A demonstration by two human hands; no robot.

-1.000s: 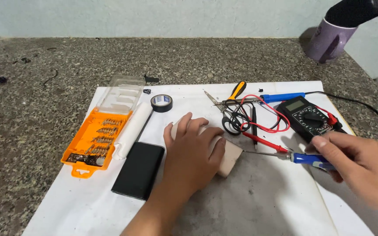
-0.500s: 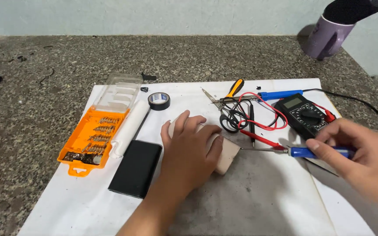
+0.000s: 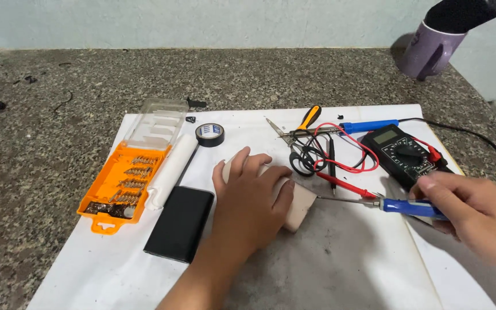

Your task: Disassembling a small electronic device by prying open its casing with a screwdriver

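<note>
The left hand lies flat, fingers spread, pressing down on a pale pink rectangular block near the middle of the white paper sheet that covers the speckled stone tabletop. The right hand is closed around the blue handle of a slim metal-shafted screwdriver, whose tip points at the right end of the pink block; whether it touches cannot be told.

At the sheet's left edge sits an open orange plastic bit case with rows of small metal bits lying in its slots; its clear plastic lid is folded back toward the far edge. Just beside the case lies a white cylindrical tube, and next to that, near the left hand's wrist, a flat black rectangular box.

Toward the far edge of the sheet lie a roll of black insulating tape, yellow-handled pliers, black-handled scissors and a blue-handled soldering iron. A black digital multimeter with red and black probe leads rests near the right edge, just beyond the right hand. A purple mug stands at the tabletop's far right corner.
</note>
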